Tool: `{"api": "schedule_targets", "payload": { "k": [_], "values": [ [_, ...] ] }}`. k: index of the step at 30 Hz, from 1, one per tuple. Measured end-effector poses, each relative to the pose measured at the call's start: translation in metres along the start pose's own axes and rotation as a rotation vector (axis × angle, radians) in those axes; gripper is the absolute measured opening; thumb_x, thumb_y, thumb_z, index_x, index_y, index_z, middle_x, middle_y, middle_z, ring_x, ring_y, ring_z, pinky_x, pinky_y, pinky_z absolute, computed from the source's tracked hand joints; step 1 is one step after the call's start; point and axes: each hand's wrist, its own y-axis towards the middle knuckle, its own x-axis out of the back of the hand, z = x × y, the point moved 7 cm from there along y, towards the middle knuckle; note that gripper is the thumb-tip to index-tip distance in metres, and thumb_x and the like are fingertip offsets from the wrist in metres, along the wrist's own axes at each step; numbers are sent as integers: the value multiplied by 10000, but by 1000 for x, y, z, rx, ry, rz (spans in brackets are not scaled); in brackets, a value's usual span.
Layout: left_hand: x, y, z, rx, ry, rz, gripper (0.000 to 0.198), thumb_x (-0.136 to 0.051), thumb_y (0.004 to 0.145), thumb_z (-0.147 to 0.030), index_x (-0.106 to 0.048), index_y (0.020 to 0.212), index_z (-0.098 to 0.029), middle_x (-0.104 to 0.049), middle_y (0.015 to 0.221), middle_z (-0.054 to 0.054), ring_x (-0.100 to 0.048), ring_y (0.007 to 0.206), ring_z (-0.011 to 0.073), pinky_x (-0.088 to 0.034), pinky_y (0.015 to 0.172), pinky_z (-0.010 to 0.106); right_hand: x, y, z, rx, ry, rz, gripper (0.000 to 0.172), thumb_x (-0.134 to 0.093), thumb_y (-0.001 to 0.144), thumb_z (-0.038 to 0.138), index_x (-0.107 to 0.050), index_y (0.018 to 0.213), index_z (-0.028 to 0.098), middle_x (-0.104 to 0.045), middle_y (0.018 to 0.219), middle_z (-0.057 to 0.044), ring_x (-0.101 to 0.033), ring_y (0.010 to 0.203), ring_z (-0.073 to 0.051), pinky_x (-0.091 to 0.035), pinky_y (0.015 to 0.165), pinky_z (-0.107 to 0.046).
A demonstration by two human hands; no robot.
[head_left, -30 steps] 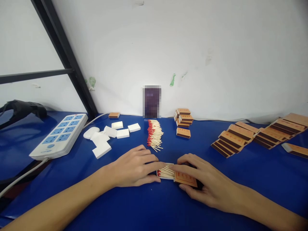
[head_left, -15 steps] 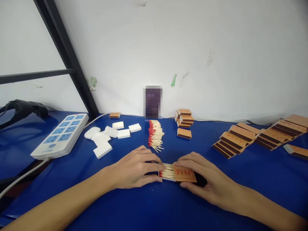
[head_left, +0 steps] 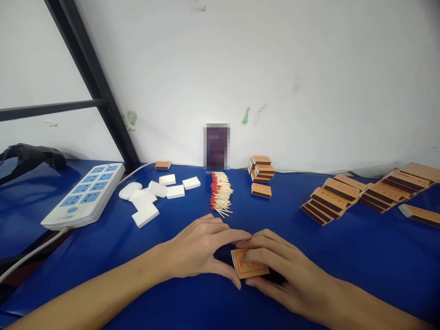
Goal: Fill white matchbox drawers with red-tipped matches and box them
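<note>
An orange matchbox point(head_left: 252, 271) with red print lies on the blue table in front of me, its tray pushed in so that no matches show. My right hand point(head_left: 288, 270) grips it, the thumb at the near edge and fingers over the top and far side. My left hand point(head_left: 202, 250) is open around the box's left end, index finger stretched towards the right hand's fingertips and thumb beside the near left corner. Beyond the hands lies a pile of red-headed matches point(head_left: 220, 192).
White trays point(head_left: 146, 215) lie at the left, near a power strip point(head_left: 85, 195). A small stack of matchboxes point(head_left: 263, 169) stands by the wall, with one matchbox point(head_left: 261, 190) before it. Matchbox sleeves point(head_left: 332, 199) lean in rows at the right.
The tray of matches has slid into its sleeve, and the matchbox sits slightly nearer to me. My left fingers have come off the tray and spread.
</note>
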Motion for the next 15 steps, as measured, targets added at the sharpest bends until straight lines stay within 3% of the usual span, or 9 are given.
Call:
{"api": "schedule_targets", "payload": {
  "k": [4,7,11,13,15],
  "values": [
    [2,-1,2,-61,64,-16,592,-690,765,-568,-569,1175,-158,-671,844,33,-596,726,166,-417,691,292,0,1,2,16,-14,42,220,-601,874,193,-553,1088,203,-648,1107,-78,-580,1014,-170,-513,874,-304],
    [17,-2,-6,-104,126,-101,548,-700,773,-534,-581,1153,-157,-676,878,51,-612,748,177,-429,683,301,6,1,-1,-38,-55,53,273,-567,810,99,-557,1063,199,-623,1131,-86,-578,1026,-177,-517,869,-306],
    [43,1,-43,-175,96,-235,261,-620,850,-227,-600,1101,-157,-673,862,50,-614,740,165,-470,702,316,19,-5,-14,-152,-201,5,360,-511,751,65,-527,1089,189,-590,1144,-114,-587,1002,-203,-536,815,-339],
    [44,3,-65,-211,-31,-206,204,-548,875,-154,-610,1068,-182,-680,838,29,-607,716,146,-496,702,300,28,-12,-22,-188,-285,-6,305,-507,780,89,-520,1065,199,-595,1124,-106,-595,977,-205,-541,785,-336],
    [41,1,-87,-294,-156,-162,203,-491,918,-210,-645,1041,-259,-675,753,-16,-579,650,133,-511,633,260,43,-20,-31,-204,-388,-43,260,-507,820,122,-521,1063,214,-605,1114,-93,-607,966,-204,-540,778,-327]
  ]
}}
